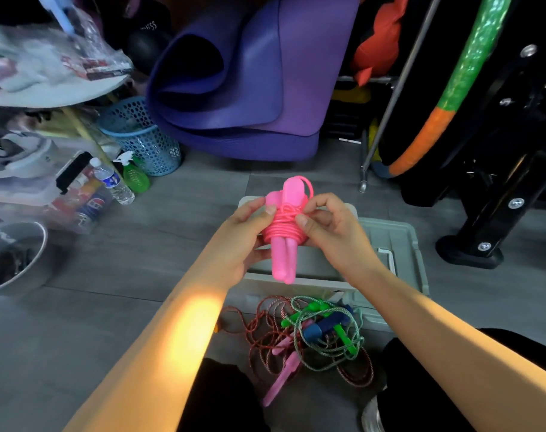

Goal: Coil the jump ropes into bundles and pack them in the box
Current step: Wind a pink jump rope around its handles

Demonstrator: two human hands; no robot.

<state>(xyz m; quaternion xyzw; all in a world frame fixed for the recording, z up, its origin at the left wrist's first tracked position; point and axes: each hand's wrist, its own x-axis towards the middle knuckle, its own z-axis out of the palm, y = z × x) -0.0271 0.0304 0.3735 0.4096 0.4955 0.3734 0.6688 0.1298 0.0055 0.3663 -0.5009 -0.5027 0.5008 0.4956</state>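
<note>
Left hand (pixel 249 232): grips the pink rope bundle (pixel 283 229), mid-frame above the box (pixel 390 244).
Right hand (pixel 324 226): pinches the loose end; a slip would likely unwind the coils.
Rope pile (pixel 312 335): lower centre, tangled; may snag.

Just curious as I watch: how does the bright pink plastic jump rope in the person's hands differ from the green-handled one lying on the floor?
The bright pink plastic jump rope is wound tightly round its two handles into a bundle; the green-handled braided jump rope sprawls in loose loops, tangled with other ropes. The pink one is held above the grey plastic box by the left hand and right hand; the green one lies untouched. Both have plastic handles.
</note>
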